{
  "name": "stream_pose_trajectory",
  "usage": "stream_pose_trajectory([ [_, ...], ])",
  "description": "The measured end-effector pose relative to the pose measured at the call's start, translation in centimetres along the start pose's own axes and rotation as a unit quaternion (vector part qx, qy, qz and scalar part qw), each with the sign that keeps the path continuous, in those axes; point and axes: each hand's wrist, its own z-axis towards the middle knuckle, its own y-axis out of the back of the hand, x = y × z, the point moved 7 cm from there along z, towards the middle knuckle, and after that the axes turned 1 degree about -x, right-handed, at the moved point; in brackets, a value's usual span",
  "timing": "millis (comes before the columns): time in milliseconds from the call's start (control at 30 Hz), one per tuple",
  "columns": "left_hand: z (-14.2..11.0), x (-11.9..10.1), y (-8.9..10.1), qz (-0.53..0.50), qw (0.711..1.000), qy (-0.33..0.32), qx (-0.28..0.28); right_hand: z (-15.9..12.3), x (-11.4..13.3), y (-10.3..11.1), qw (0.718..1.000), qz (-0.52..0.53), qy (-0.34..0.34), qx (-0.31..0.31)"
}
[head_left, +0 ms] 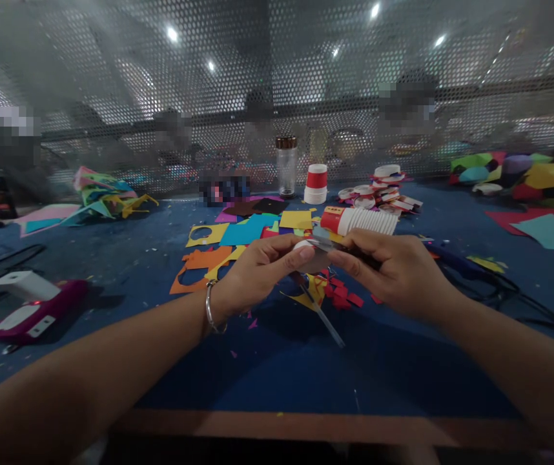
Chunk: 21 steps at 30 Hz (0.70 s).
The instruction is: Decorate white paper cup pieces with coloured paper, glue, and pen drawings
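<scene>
My left hand [265,268] pinches a small white piece [305,245], which looks like paper or part of a paper cup, between thumb and fingers. My right hand [393,268] is closed around what look like scissors, their grey metal blades [326,243] reaching the white piece; the handles are mostly hidden. Below the hands, a translucent stick [328,323] lies slanting on the blue table. Small red paper scraps [342,294] are scattered beside it. Just behind my right hand, a stack of white and red paper cups [367,221] lies on its side.
Cut orange [202,258], yellow and blue [245,231] paper lies beyond my left hand. Upright cups [316,184], a clear bottle [286,171] and a pile of cut cup pieces [387,187] stand at the back. A purple power strip [35,316] sits left; a blue corded tool [461,261] lies right.
</scene>
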Motion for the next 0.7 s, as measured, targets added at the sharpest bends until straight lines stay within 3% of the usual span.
stream_pose_trajectory([
  [167,-0.1,0.6,0.0,-0.008,0.998,0.054,-0.009,0.1,-0.2,0.1,1.0,-0.007,-0.016,-0.009],
  [400,-0.3,1.7,0.1,-0.116,0.984,0.127,-0.033,0.3,-2.3,1.0,0.989,0.021,-0.135,-0.052],
  [533,-0.3,2.1,0.1,-0.176,0.97,0.159,-0.047,0.4,-3.0,0.1,0.98,0.1,-0.172,-0.029],
  [700,-0.1,2.2,0.9,-0.197,0.966,0.131,-0.102,-0.1,-4.3,-1.6,0.941,0.24,-0.239,-0.007],
])
